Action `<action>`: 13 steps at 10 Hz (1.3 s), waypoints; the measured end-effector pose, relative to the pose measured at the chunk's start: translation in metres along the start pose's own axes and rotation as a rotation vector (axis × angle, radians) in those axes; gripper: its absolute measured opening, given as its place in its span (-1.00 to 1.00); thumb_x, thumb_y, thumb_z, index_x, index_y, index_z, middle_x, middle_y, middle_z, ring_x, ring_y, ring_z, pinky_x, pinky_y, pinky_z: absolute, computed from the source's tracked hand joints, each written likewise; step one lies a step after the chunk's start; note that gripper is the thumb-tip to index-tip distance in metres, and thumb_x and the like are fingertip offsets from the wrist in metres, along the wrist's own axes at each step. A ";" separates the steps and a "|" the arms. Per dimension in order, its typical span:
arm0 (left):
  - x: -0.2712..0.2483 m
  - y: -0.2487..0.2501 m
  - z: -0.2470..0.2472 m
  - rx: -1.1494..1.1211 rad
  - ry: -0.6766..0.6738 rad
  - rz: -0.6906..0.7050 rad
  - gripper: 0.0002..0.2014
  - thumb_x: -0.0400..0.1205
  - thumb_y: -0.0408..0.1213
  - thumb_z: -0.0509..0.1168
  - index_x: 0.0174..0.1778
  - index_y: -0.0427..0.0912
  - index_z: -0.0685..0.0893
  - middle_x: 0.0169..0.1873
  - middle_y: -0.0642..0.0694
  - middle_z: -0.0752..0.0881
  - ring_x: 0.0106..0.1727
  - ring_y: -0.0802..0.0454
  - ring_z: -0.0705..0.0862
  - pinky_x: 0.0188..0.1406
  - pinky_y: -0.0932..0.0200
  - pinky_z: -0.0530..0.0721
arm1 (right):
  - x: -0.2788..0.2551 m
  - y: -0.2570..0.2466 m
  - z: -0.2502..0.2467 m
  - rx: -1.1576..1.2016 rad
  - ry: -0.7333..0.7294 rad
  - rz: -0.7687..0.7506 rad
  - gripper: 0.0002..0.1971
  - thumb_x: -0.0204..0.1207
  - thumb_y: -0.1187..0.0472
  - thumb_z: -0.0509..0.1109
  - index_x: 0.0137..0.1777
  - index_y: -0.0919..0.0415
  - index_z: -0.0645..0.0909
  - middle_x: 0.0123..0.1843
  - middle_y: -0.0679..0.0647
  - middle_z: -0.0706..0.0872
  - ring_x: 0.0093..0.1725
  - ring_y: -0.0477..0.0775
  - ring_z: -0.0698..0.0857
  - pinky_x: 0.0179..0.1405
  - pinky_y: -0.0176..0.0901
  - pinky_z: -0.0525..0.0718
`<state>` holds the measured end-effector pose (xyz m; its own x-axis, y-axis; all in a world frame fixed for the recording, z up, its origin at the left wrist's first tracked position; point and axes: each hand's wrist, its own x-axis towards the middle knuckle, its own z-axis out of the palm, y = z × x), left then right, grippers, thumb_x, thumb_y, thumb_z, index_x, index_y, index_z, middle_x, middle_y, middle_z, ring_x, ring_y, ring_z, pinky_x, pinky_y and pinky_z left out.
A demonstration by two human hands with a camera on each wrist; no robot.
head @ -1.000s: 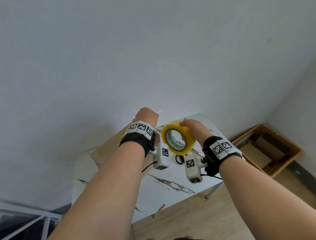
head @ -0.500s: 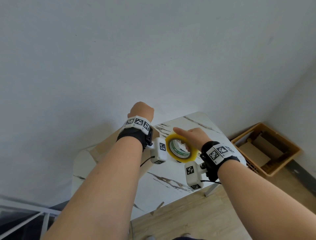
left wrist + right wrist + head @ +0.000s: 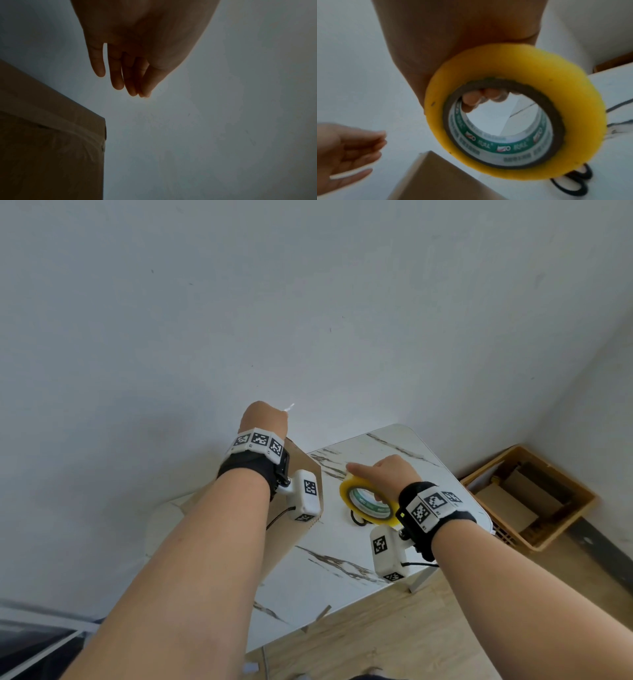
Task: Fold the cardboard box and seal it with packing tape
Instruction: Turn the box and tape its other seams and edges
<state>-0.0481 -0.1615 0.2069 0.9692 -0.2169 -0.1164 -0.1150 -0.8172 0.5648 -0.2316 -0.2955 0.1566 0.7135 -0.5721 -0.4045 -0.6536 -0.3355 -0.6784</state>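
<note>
Right wrist view: your right hand [image 3: 458,44] grips the tape roll [image 3: 515,112]; your left hand [image 3: 137,54] hangs slack-fingered above the cardboard box [image 3: 51,148].

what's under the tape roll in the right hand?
Below the tape roll, gripped by the right hand, black scissor handles lie on the marble table. The blades are hidden behind the roll. Whether the roll touches the table cannot be told.

Right hand [image 3: 390,474] lowered tape roll [image 3: 368,501] toward table [image 3: 342,563]; left hand [image 3: 263,419] rose.
</note>
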 end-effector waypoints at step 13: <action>0.059 -0.051 0.027 -0.029 -0.178 -0.192 -0.61 0.67 -0.29 0.26 0.40 -0.38 0.57 0.32 -0.33 0.63 0.33 -0.23 0.63 -0.39 0.34 0.51 | 0.028 -0.028 0.037 -0.099 0.035 0.035 -0.58 0.25 -0.22 0.41 -0.39 0.18 0.54 -0.52 0.05 0.64 -0.55 0.06 0.60 -0.41 -0.20 0.55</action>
<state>0.0090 -0.1471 0.1490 0.9190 -0.1514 -0.3640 0.0766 -0.8373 0.5414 -0.1847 -0.2747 0.1417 0.6814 -0.6103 -0.4039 -0.7011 -0.3861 -0.5995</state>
